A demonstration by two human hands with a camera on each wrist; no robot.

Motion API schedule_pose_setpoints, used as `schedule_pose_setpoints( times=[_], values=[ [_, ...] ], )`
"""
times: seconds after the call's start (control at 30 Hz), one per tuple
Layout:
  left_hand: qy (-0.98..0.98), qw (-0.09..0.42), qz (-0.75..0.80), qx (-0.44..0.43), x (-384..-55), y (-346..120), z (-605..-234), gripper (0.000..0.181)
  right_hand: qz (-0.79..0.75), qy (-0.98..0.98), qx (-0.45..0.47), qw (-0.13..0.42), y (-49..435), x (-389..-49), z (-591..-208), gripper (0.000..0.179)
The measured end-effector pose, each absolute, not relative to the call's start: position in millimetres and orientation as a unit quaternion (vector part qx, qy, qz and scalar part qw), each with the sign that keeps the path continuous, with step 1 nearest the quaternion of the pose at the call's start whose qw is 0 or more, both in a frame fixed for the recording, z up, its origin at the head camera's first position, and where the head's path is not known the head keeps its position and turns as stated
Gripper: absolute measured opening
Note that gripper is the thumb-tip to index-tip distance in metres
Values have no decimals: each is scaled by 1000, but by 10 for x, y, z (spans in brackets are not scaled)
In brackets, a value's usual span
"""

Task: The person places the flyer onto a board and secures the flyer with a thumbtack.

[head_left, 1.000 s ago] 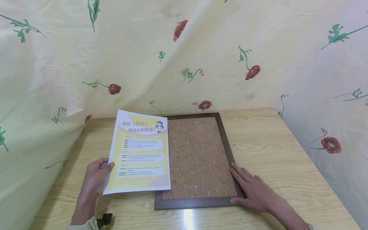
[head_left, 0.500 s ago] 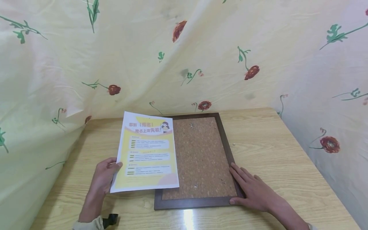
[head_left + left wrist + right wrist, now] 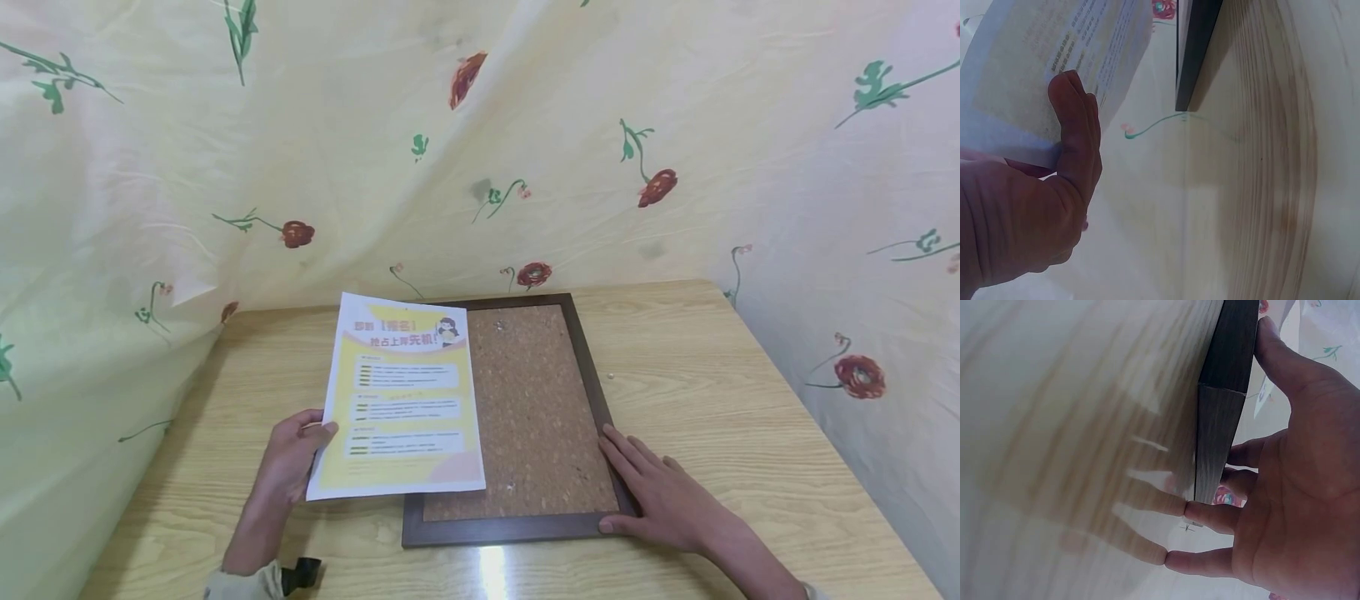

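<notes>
Your left hand pinches the poster, long axis pointing away, over the corkboard's left; right hand, fingers straight, touches the frame.

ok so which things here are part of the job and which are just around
In use:
printed sheet, held by the left hand
framed cork board, partly behind the sheet, right hand touching its frame

Just around:
wooden table
floral cloth
pale speck on the table, too small to identify
</notes>
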State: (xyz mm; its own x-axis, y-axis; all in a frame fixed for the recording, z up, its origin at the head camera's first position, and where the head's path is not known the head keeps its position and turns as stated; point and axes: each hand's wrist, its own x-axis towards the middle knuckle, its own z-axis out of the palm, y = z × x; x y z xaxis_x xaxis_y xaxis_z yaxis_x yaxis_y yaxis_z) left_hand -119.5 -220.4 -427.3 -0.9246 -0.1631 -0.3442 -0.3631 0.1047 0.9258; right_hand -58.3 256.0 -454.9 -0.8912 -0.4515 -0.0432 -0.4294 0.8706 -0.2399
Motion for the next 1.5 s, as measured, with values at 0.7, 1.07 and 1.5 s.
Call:
schedule_pose_setpoints(
  times=[0.7, 1.07, 1.5],
  values=[
    [720, 84, 672, -152, -1228, -1992, -4342, 29, -112, 967, -220, 58, 2550, -590, -4541, 103],
    [713, 95, 682, -134, -1249, -1868, -4356, 25, -113, 967, -222, 54, 2552, -587, -4542, 103],
    [696, 110, 699, -124, -1278, -1756, -4359, 24, -116, 966, -226, 50, 2558, -586, -4541, 102]
  ],
)
